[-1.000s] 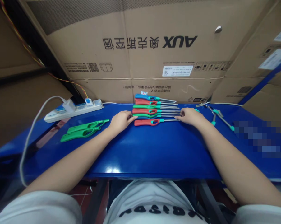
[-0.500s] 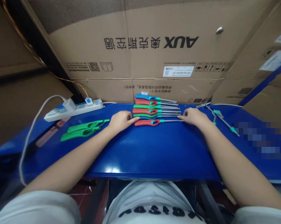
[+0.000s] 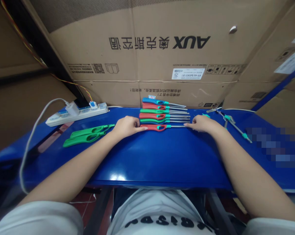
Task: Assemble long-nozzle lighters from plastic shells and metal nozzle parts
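The nearest red long-necked lighter (image 3: 157, 127) lies flat on the blue table. My left hand (image 3: 126, 126) is at its handle end, thumb on the red plastic and the other fingers curled. At the far end, my right hand (image 3: 198, 123) pinches the tip of its metal tube. Just behind lies a stack-like row of similar lighters: a green one (image 3: 149, 121), a red one (image 3: 147, 116), another green one (image 3: 147, 111), a further red one (image 3: 149, 106) and a blue one (image 3: 149, 101) with a small label.
Two green lighter casings (image 3: 86, 135) lie left of my left forearm. A white power strip (image 3: 86, 114) with a plugged-in charger and cable stands behind them. Loose metal tubes with teal parts (image 3: 235, 127) lie to the right. A large cardboard sheet (image 3: 152, 58) walls the back.
The nearest red lighter has shifted slightly left and back, closer to the row. My right hand has moved a little left, and my left thumb is now on the lighter's handle.
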`<state>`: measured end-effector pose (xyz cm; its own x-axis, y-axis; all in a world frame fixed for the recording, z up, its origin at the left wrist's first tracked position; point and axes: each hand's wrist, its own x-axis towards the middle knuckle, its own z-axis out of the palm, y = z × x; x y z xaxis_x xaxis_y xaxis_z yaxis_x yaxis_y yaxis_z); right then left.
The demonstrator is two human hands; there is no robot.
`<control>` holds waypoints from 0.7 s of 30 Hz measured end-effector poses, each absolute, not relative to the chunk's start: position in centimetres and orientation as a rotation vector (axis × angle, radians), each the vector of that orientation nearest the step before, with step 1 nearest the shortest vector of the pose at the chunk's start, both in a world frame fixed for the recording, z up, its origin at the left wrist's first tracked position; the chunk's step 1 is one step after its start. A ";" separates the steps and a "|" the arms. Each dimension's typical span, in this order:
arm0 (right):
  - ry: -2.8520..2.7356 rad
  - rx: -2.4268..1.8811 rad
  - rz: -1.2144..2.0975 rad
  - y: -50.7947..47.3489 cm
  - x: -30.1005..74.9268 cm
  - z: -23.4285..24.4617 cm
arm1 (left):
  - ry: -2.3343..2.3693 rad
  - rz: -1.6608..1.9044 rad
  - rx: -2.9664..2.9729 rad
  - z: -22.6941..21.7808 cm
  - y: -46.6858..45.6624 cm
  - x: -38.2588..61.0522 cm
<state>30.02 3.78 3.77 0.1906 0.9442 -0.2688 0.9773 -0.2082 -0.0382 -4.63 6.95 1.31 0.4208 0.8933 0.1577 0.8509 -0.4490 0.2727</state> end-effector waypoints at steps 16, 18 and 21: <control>2.264 2.374 -0.106 0.1 25.8 5.2 | 1.806 -0.362 2.232 7.9 7.6 -17.0; 2.303 2.355 -0.116 0.0 25.4 5.1 | 1.792 -0.317 2.194 7.8 7.7 -18.6; 2.346 2.344 -0.139 0.0 25.4 4.9 | 1.728 -0.301 2.170 7.7 8.0 -19.9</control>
